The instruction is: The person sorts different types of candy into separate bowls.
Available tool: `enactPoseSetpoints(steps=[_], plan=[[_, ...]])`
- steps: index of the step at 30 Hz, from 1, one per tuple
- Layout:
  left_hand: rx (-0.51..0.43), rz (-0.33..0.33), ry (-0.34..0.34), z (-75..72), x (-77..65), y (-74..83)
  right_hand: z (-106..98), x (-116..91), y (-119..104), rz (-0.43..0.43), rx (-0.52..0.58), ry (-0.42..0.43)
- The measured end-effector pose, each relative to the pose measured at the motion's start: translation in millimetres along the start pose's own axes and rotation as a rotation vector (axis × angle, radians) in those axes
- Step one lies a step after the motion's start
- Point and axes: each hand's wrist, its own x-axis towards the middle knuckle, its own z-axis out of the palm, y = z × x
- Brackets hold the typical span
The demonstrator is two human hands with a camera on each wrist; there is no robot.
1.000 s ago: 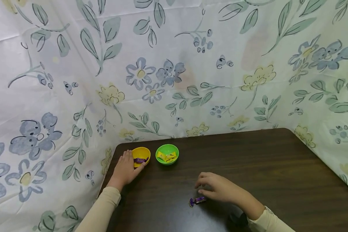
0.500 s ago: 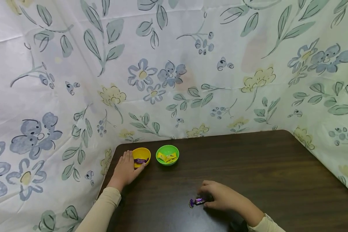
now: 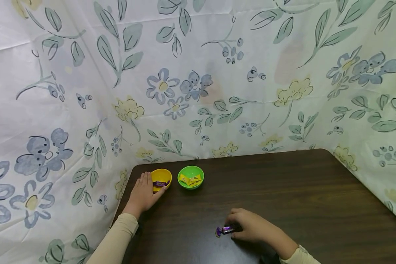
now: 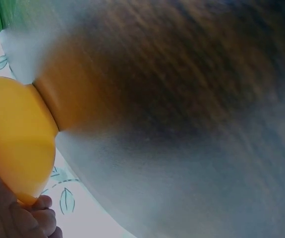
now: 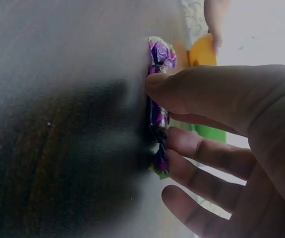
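Note:
My left hand (image 3: pixel 142 192) holds the left side of a small yellow bowl (image 3: pixel 165 173), thumb along its near rim and fingers at its far left side. A candy in a purple twist wrapper (image 3: pixel 160 184) lies inside that bowl. In the left wrist view, the yellow bowl (image 4: pixel 21 134) stands beside the hand's fingers (image 4: pixel 38 220). Out on the table, my right hand (image 3: pixel 254 225) pinches another purple-wrapped candy (image 3: pixel 227 230). The right wrist view shows the thumb on this candy (image 5: pixel 158 116) with fingers behind it; the candy is at the tabletop.
A green bowl (image 3: pixel 191 169) with yellow-wrapped candies (image 3: pixel 190 179) stands just right of the yellow one. Both bowls are near the far left corner of the dark wooden table (image 3: pixel 277 179). Floral cloth (image 3: pixel 237 80) hangs behind the table and along its sides.
From hovering above the candy, my right hand has come down and closed its thumb and fingers on it. My left hand has stayed at the yellow bowl.

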Motion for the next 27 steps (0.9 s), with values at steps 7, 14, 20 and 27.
enactPoseSetpoints(steps=[7, 14, 20, 27], plan=[[-0.012, -0.008, -0.011, 0.4, -1.7, 0.2, 3, 2, 0, 0.000, -0.003, 0.001], [-0.010, 0.005, 0.010, 0.9, -1.6, -0.7, 7, 5, 0, -0.002, -0.013, 0.014], [-0.008, 0.016, 0.016, 0.4, -1.1, -0.6, 9, 8, -1, -0.009, -0.014, 0.016], [-0.009, 0.003, 0.001, -1.2, 1.3, -0.5, 8, 11, -5, -0.005, -0.001, 0.003]])
